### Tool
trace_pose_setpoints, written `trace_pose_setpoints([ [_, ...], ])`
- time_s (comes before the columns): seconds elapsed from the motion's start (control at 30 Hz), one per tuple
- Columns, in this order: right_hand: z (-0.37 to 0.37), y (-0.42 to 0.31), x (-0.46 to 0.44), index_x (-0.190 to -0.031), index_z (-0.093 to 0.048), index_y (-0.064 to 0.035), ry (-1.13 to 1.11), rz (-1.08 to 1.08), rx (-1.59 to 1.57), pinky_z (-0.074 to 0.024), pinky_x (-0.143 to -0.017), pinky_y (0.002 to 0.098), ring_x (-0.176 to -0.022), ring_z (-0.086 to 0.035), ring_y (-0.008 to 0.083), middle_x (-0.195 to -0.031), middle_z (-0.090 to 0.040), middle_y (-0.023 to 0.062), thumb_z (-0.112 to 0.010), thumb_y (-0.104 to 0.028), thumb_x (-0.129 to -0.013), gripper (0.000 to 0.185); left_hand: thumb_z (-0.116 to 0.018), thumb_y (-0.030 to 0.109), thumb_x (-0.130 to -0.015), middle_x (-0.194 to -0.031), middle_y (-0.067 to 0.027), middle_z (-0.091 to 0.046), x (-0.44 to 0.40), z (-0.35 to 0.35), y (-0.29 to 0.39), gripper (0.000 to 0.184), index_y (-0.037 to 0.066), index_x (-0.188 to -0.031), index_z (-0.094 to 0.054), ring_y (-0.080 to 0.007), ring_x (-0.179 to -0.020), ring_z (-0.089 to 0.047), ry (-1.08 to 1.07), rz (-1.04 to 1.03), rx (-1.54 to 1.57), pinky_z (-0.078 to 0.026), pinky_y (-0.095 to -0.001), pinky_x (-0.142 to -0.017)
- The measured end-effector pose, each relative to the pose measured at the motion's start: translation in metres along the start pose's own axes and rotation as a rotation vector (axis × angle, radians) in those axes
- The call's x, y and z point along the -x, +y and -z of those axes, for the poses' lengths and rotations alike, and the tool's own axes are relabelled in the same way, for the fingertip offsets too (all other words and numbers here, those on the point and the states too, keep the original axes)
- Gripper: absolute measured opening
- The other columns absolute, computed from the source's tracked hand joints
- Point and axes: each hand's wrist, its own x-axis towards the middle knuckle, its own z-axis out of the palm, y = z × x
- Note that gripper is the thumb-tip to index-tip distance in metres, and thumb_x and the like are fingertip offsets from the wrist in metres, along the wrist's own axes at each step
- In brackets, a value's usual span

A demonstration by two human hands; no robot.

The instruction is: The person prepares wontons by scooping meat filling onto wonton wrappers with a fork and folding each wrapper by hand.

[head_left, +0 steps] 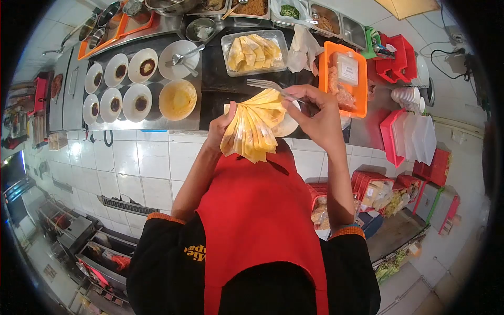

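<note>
A fanned stack of yellow wrapper sheets (pixel 251 126) hangs in front of the red apron, gripped at its left side by my left hand (pixel 220 127). My right hand (pixel 315 113) is closed on a metal fork (pixel 265 84), its tines pointing left above the stack. The fingertips of that hand are by the stack's right edge; whether they also pinch a sheet cannot be made out. Behind the stack, a white plate (pixel 289 124) is partly hidden. More folded yellow wrappers (pixel 254 52) lie in a clear plastic tray (pixel 229 65) beyond my hands.
Several white bowls with dark sauce (pixel 140 103) stand at the left, beside a bowl with yellow residue (pixel 177 101) and a bowl with cutlery (pixel 178 59). An orange tray (pixel 359 107) with packages sits at the right. Metal food containers (pixel 353 32) line the far edge.
</note>
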Motion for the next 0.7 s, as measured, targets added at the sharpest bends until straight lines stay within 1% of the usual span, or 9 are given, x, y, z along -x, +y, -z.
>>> trace_pose_setpoints([
  [0.1, 0.001, -0.009, 0.003, -0.105, -0.072, -0.0029, -0.041, -0.047, -0.002, -0.0410, -0.053, 0.0228, -0.058, -0.048, 0.0059, -0.089, -0.072, 0.0019, -0.080, -0.006, -0.078, 0.029, -0.040, 0.042, -0.108, -0.106, -0.0141, -0.070, -0.002, 0.005, -0.004, 0.054, -0.007, -0.118, -0.060, -0.0196, -0.091, -0.072, -0.015, -0.072, -0.131, -0.058, -0.0328, -0.080],
  [0.17, 0.001, -0.012, 0.006, -0.105, -0.072, -0.0032, -0.070, -0.060, 0.049, -0.0419, -0.053, 0.0236, -0.056, -0.049, 0.0071, -0.089, -0.073, 0.0033, -0.080, -0.006, -0.077, 0.029, -0.039, 0.042, -0.108, -0.106, -0.0145, -0.070, 0.001, -0.009, 0.003, 0.055, -0.007, -0.118, -0.060, -0.0198, -0.092, -0.071, 0.007, 0.022, 0.067, -0.058, -0.0337, -0.082],
  [0.3, -0.003, -0.010, 0.010, -0.106, -0.072, -0.0047, -0.057, 0.129, 0.270, -0.0450, -0.052, 0.0276, -0.052, -0.053, 0.0154, -0.092, -0.073, 0.0075, -0.078, -0.006, -0.077, 0.030, -0.039, 0.043, -0.108, -0.106, -0.0149, -0.070, 0.002, -0.005, 0.007, 0.056, -0.008, -0.118, -0.060, -0.0201, -0.092, -0.071, -0.028, 0.009, 0.063, -0.058, -0.0340, -0.083],
  [0.33, -0.003, -0.010, 0.011, -0.106, -0.072, -0.0052, -0.027, 0.221, 0.346, -0.0457, -0.052, 0.0287, -0.051, -0.055, 0.0181, -0.094, -0.073, 0.0083, -0.077, -0.006, -0.077, 0.029, -0.037, 0.044, -0.108, -0.113, -0.0163, -0.067, -0.001, 0.005, 0.004, 0.058, -0.008, -0.125, -0.055, -0.0219, -0.099, -0.070, -0.067, 0.018, -0.008, -0.057, -0.0357, -0.088],
  [0.43, 0.002, -0.005, 0.006, -0.105, -0.072, -0.0058, -0.045, 0.173, 0.293, -0.0465, -0.053, 0.0294, -0.053, -0.057, 0.0200, -0.092, -0.072, 0.0076, -0.075, -0.005, -0.079, 0.026, -0.036, 0.045, -0.107, -0.120, -0.0179, -0.065, -0.005, 0.020, 0.004, 0.060, -0.007, -0.132, -0.050, -0.0239, -0.106, -0.068, -0.116, 0.033, -0.073, -0.055, -0.0375, -0.093],
  [0.57, 0.002, -0.013, 0.003, -0.103, -0.072, -0.0052, -0.065, 0.165, 0.319, -0.0460, -0.052, 0.0290, -0.055, -0.058, 0.0187, -0.085, -0.070, 0.0069, -0.075, -0.003, -0.078, 0.025, -0.037, 0.045, -0.107, -0.120, -0.0177, -0.065, -0.006, 0.022, 0.000, 0.060, -0.007, -0.132, -0.051, -0.0239, -0.105, -0.068, -0.119, 0.038, 0.070, -0.055, -0.0376, -0.093],
  [0.63, -0.002, -0.004, 0.001, -0.100, -0.072, -0.0036, 0.104, 0.193, 0.250, -0.0434, -0.051, 0.0267, -0.056, -0.056, 0.0125, -0.080, -0.068, 0.0040, -0.077, -0.002, -0.078, 0.023, -0.038, 0.046, -0.107, -0.120, -0.0179, -0.065, -0.005, 0.019, 0.001, 0.061, -0.007, -0.132, -0.051, -0.0241, -0.105, -0.068, -0.148, 0.034, 0.108, -0.056, -0.0374, -0.092],
  [0.67, -0.002, -0.005, 0.002, -0.100, -0.072, -0.0036, 0.101, 0.194, 0.249, -0.0434, -0.051, 0.0267, -0.056, -0.056, 0.0125, -0.080, -0.068, 0.0040, -0.077, -0.002, -0.078, 0.023, -0.038, 0.047, -0.106, -0.120, -0.0180, -0.065, -0.004, 0.017, 0.002, 0.061, -0.008, -0.132, -0.050, -0.0243, -0.105, -0.069, -0.176, 0.030, 0.145, -0.056, -0.0371, -0.092],
  [0.7, -0.001, -0.005, 0.002, -0.099, -0.071, -0.0024, 0.136, 0.112, 0.154, -0.0415, -0.051, 0.0247, -0.058, -0.055, 0.0091, -0.080, -0.068, 0.0023, -0.078, -0.002, -0.078, 0.021, -0.038, 0.047, -0.106, -0.120, -0.0180, -0.065, -0.003, 0.016, 0.003, 0.061, -0.008, -0.132, -0.050, -0.0243, -0.105, -0.069, -0.173, 0.026, 0.146, -0.056, -0.0371, -0.092],
])
